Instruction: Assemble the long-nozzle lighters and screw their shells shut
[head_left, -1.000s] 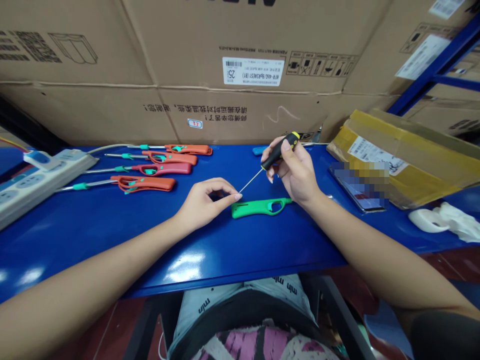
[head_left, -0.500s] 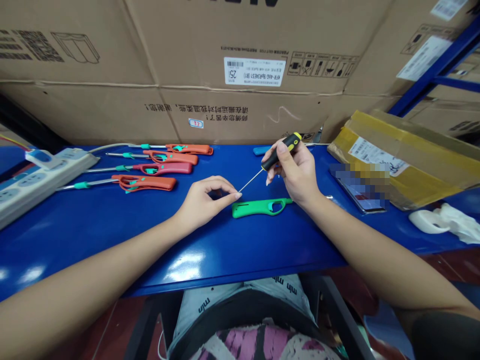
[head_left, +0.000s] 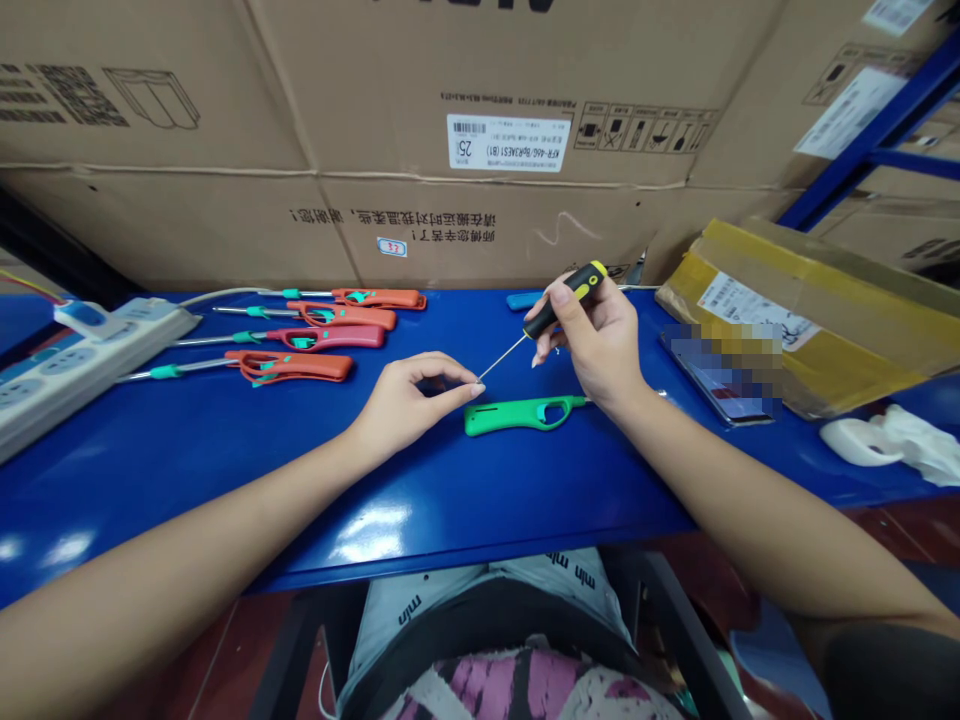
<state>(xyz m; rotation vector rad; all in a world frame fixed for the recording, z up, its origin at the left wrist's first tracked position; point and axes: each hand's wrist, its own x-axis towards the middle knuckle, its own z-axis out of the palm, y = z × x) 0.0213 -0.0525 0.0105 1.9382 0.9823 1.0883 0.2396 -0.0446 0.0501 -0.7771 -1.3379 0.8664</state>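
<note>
Head view, inspected remotely, near to far. Bare at its near side is the glossy blue tabletop [head_left: 480, 510]. Beyond, a green plastic long-necked lighter [head_left: 499, 416] lies flat, handle left and trigger right, neck partly hidden by my right wrist.

Just above its handle end, my left hand [head_left: 401, 405] has thumb and forefinger pinched at the screwdriver tip; whether a small part sits between them, I cannot tell. My right hand [head_left: 607, 345] firmly grasps the slim screwdriver with black-and-yellow handle [head_left: 551, 312], its shaft slanting down leftward.

Assessment: good practice is a light left pinch, the tip kept in line with the shaft, the right wrist steady and the lighter not nudged.

Left: four orange and red lighters [head_left: 326, 338], beside a white power strip [head_left: 105, 345]. Right: a dark phone [head_left: 709, 380], then a yellow-taped carton [head_left: 832, 310]. Far: a large brown cardboard box [head_left: 375, 100].
</note>
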